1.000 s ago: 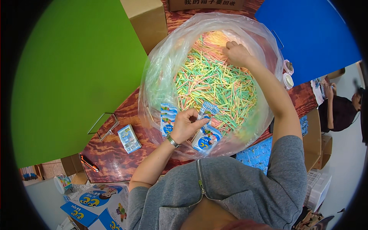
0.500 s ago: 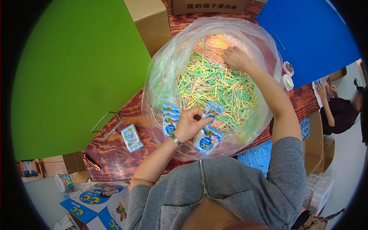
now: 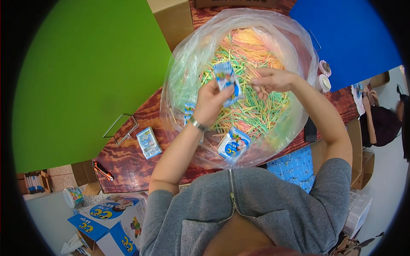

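Observation:
A large clear plastic bag (image 3: 179, 85) lies open on the table, heaped with thin pastel sticks (image 3: 256, 111) in pink, yellow, green and orange. Over the heap, my left hand (image 3: 210, 102) grips a small blue-and-white packet (image 3: 228, 83), slightly blurred. My right hand (image 3: 277, 80) is closed around a few of the sticks, close to the packet's right side. On the bag's near edge rests another blue-and-white packet (image 3: 234, 143). More packets (image 3: 189, 112) lie at the left edge, partly hidden by my left wrist.
Left of the bag are a single packet (image 3: 149, 143), a metal wire stand (image 3: 121, 128) and an orange box cutter (image 3: 103, 170). Green (image 3: 94, 81) and blue (image 3: 341, 38) boards flank the table. Small round containers (image 3: 323, 83) stand right. A person (image 3: 380, 123) works at far right.
My left hand has lifted a packet from the bag's near side, farther over the heap. My right hand has come back from the far side with sticks, nearer the packet.

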`<move>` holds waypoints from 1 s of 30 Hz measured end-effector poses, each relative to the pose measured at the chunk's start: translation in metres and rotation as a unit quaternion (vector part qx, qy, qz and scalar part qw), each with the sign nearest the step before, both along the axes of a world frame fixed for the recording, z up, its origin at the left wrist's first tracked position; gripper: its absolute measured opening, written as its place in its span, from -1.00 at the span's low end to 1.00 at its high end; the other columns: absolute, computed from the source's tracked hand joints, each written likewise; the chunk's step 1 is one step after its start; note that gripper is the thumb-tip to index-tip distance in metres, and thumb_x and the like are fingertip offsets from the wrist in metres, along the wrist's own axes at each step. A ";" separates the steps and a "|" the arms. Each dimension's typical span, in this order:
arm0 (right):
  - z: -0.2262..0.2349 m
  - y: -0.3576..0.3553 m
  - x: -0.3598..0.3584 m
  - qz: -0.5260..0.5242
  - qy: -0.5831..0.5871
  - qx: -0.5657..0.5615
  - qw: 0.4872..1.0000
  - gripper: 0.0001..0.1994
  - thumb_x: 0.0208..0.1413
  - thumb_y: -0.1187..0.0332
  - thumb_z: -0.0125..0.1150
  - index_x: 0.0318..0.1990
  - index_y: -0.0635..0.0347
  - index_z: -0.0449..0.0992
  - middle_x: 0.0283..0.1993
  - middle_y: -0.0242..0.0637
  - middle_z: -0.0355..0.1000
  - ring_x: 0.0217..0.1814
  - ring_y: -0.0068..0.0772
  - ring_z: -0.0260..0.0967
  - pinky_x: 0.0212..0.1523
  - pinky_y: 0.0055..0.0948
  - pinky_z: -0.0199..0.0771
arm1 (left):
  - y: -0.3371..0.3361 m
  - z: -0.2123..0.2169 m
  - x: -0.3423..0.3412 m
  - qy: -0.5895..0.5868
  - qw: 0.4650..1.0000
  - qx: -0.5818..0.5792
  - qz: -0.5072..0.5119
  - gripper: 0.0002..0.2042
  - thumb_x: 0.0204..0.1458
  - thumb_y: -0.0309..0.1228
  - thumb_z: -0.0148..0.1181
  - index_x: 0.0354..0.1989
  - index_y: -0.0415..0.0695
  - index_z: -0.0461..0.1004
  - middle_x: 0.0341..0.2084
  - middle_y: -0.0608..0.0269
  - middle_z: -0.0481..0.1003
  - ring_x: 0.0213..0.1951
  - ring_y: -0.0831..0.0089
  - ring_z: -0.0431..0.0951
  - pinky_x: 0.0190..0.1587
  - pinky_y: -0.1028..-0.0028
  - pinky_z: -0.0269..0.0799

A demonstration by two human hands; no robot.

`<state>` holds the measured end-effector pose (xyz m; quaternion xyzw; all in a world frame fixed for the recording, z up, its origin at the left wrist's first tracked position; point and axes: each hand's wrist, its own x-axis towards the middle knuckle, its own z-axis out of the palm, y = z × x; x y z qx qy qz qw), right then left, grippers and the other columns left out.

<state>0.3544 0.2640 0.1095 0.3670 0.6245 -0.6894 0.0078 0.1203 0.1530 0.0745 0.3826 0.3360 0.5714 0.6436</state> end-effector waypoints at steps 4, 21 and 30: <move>-0.018 -0.027 -0.015 -0.038 0.153 -0.182 0.971 -0.70 0.30 0.18 0.06 0.03 0.17 0.35 -0.23 -0.43 0.44 -0.30 -0.58 0.47 -0.31 -0.53 0.56 | 0.012 -0.011 0.015 -0.074 0.994 -0.009 -0.074 -0.80 0.11 -0.45 0.25 -0.12 -0.21 0.49 -0.26 0.34 0.56 -0.25 0.63 0.52 -0.15 0.53 0.43; -0.010 -0.051 -0.037 -0.116 0.164 -0.076 0.977 -0.76 0.35 0.10 -0.04 -0.11 0.06 0.34 -0.39 -0.51 0.31 -0.37 -0.62 0.29 -0.35 -0.57 0.33 | -0.019 -0.007 -0.014 0.047 0.997 0.039 -0.042 -0.82 0.10 -0.49 0.24 -0.14 -0.23 0.49 -0.27 0.38 0.55 -0.25 0.65 0.52 -0.14 0.52 0.47; -0.011 -0.082 -0.076 -0.250 0.173 0.249 0.920 -0.73 0.41 0.14 -0.19 -0.16 0.13 0.33 -0.35 -0.50 0.28 -0.27 -0.67 0.22 -0.22 -0.56 0.29 | -0.035 -0.010 0.009 -0.143 0.985 -0.033 -0.087 -0.83 0.12 -0.49 0.24 -0.13 -0.22 0.50 -0.27 0.40 0.54 -0.27 0.65 0.50 -0.19 0.58 0.42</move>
